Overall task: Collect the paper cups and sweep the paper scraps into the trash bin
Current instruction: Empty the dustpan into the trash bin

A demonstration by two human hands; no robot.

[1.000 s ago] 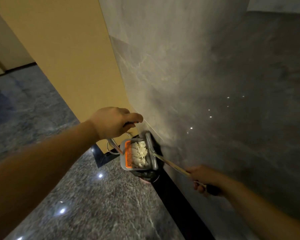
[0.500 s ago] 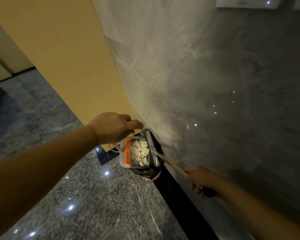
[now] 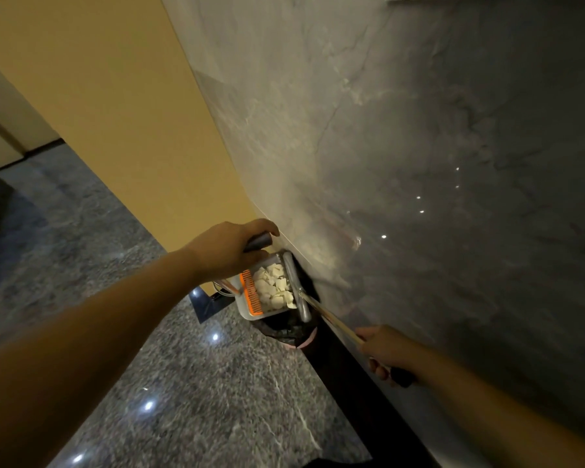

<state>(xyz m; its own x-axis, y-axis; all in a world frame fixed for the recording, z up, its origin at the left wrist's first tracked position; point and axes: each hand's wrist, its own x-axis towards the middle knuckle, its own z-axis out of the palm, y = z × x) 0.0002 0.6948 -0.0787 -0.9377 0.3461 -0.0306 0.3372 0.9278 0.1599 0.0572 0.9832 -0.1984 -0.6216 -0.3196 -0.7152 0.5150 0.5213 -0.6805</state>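
Fingers of left hand [image 3: 225,249] curled round dustpan handle [image 3: 258,240]; right hand [image 3: 384,349] grips broom stick [image 3: 331,320]. Dustpan [image 3: 265,292] full of paper scraps [image 3: 273,288], held above trash bin [image 3: 284,329], which sits at 6 o'clock of the pan. Judgement: sweeping done, tipping left. No paper cups visible.

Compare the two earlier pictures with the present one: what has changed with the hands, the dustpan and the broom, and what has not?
Little has changed: the left hand keeps its grip on the dustpan handle, paper scraps still inside, above the trash bin. The right hand still grips the broom. Nothing was let go.
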